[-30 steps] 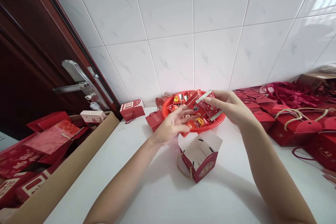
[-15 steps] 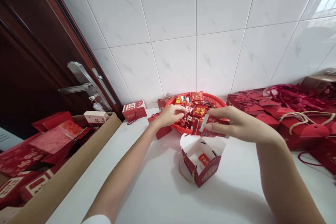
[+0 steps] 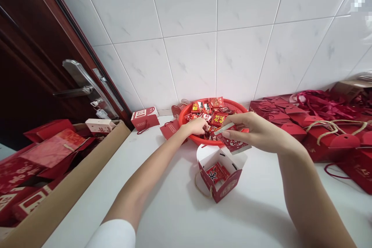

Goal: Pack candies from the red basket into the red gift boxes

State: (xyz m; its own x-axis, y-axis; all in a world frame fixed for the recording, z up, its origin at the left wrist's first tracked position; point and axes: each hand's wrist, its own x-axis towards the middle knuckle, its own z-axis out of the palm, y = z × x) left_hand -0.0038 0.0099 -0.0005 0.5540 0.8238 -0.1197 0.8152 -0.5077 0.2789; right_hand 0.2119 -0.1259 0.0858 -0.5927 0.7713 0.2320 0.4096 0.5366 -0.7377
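A round red plastic basket (image 3: 235, 105) full of red wrapped packets stands by the wall. My left hand (image 3: 198, 126) reaches into its left front part, fingers bent down among the packets; what they grip, if anything, is hidden. My right hand (image 3: 247, 130) pinches a red packet with pale edges (image 3: 236, 144) at the basket's front right. Below that packet an open red gift box (image 3: 229, 190) with a white inside and a rope handle stands on the white table (image 3: 174, 209). Red packets (image 3: 215, 172) lie in the box.
Closed red boxes (image 3: 328, 143) and dark red ribbons (image 3: 319, 104) crowd the right side. Left of the basket are two small red boxes (image 3: 144, 119). A cardboard carton (image 3: 75, 178) of red bags fills the left, beside a dark door (image 3: 35, 46).
My left hand has moved lower into the basket. Another packet now shows inside the open box. My right hand still holds a packet, whose printed face now shows more.
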